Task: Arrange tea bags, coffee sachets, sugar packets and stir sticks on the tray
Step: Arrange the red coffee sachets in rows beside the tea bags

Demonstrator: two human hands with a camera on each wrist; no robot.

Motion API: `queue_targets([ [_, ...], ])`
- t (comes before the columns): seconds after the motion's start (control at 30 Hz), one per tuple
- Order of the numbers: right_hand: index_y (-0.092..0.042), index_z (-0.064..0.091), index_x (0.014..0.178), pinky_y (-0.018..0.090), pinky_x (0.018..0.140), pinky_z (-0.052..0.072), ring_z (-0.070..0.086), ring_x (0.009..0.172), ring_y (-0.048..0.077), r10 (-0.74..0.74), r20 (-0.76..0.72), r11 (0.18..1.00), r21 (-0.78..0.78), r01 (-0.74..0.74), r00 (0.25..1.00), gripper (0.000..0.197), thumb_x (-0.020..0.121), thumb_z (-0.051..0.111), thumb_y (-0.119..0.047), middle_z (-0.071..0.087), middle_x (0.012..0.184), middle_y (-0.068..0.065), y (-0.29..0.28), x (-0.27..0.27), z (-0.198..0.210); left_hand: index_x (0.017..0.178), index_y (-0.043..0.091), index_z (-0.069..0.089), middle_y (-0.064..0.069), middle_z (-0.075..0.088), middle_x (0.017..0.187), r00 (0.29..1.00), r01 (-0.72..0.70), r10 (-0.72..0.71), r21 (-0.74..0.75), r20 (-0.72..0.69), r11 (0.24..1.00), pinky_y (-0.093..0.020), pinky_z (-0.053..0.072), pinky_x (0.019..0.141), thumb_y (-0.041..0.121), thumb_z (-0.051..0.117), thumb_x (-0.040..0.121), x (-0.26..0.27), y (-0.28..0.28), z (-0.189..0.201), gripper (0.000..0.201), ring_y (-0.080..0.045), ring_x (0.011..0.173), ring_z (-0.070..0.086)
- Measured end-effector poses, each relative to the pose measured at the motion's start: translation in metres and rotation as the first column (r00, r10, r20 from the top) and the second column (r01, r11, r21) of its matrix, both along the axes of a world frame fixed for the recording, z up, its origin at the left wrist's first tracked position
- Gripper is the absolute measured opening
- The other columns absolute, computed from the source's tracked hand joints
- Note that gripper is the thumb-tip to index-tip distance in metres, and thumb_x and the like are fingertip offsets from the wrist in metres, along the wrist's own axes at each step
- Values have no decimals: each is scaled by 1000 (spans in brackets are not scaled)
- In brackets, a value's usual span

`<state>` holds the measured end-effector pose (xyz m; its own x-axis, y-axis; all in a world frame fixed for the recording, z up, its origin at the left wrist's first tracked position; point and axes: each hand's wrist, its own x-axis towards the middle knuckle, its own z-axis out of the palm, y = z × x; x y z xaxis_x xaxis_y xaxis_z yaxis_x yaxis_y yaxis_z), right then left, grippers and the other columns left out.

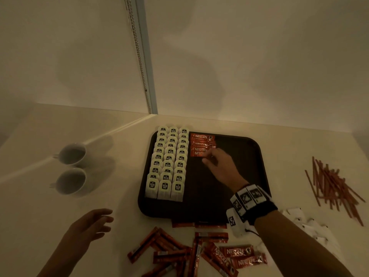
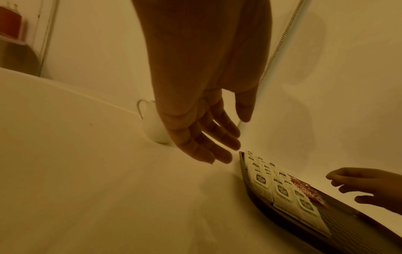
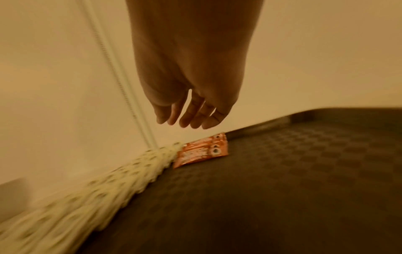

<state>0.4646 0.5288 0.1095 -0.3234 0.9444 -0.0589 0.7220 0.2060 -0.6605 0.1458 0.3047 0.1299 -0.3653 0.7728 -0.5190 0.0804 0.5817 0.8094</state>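
We see the main risk in our right hand, fingers loose and holding nothing, hovering just over the short stack of coffee sachets: a careless brush could skew them or nudge the tea bags beside them. Our left hand hangs relaxed and empty above the counter. The tray holds three rows of tea bags and that stack (no sugar or sticks yet); loose sachets and stir sticks wait off it.
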Motion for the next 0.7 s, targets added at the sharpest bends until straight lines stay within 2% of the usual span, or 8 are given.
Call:
queue_targets([
  [0.07, -21, 59, 111, 21, 96, 36, 46, 108, 5, 185, 73, 982, -49, -182, 980, 20, 92, 55, -24, 54, 113, -7, -33, 0, 9, 102, 5, 66, -17, 69, 94, 1000, 3, -3, 7, -4, 1000, -36, 47, 75, 2, 49, 95, 0, -9, 0, 18, -36, 84, 63],
  [0.17, -22, 60, 116, 23, 100, 35, 45, 112, 5, 392, 157, 918, -123, -376, 906, 23, 96, 49, -24, 57, 118, -7, -87, 3, 14, 101, 5, 65, -18, 68, 94, 1000, 6, -6, 11, 11, 1000, -37, 46, 75, 1, 48, 95, 2, -24, -1, 18, -35, 83, 62],
  [0.3, -23, 54, 128, 31, 105, 31, 39, 122, 10, 569, 266, 822, -219, -526, 779, 33, 99, 40, -27, 54, 129, -5, -145, 0, 7, 102, 5, 65, -18, 68, 95, 999, -2, 2, -5, 34, 1000, -36, 46, 75, 3, 48, 96, 2, -49, -6, 19, -35, 83, 62],
  [0.4, -24, 40, 140, 34, 107, 23, 29, 132, 14, 605, 384, 796, -271, -541, 698, 46, 98, 29, -40, 42, 143, -5, -171, -6, -3, 102, 6, 66, -18, 69, 96, 1000, 2, -2, -3, 29, 1000, -38, 47, 77, 4, 48, 96, 0, -68, -9, 19, -36, 86, 63],
  [0.47, -23, 31, 145, 37, 112, 19, 24, 137, 16, 571, 444, 820, -260, -511, 690, 55, 96, 23, -47, 33, 150, -3, -180, -11, -9, 102, 8, 66, -17, 69, 97, 1000, -1, 1, -4, 23, 1000, -39, 47, 79, 5, 48, 96, -2, -78, -9, 19, -37, 88, 64],
  [0.53, -21, 20, 148, 38, 116, 12, 16, 142, 18, 531, 486, 847, -296, -441, 694, 60, 97, 23, -52, 22, 155, -2, -187, -14, -12, 100, 10, 67, -15, 70, 96, 1000, -7, 7, 0, 14, 1000, -41, 47, 80, 6, 48, 96, -6, -86, -10, 19, -36, 89, 64],
  [0.6, -21, 19, 149, 38, 116, 11, 15, 143, 19, 508, 495, 861, -302, -408, 705, 70, 91, 17, -61, 18, 156, -1, -194, -14, -14, 100, 12, 67, -13, 70, 96, 1000, -7, 7, 2, 11, 1000, -41, 48, 80, 7, 48, 97, -8, -92, -10, 19, -35, 90, 65],
  [0.7, -24, 28, 146, 39, 116, 14, 18, 142, 18, 500, 425, 866, -276, -418, 755, 59, 96, 29, -55, 23, 154, -2, -206, -11, -15, 103, 11, 66, -13, 70, 97, 1000, -4, 4, 11, 17, 1000, -39, 48, 79, 8, 48, 97, -10, -99, -8, 20, -35, 91, 65],
])
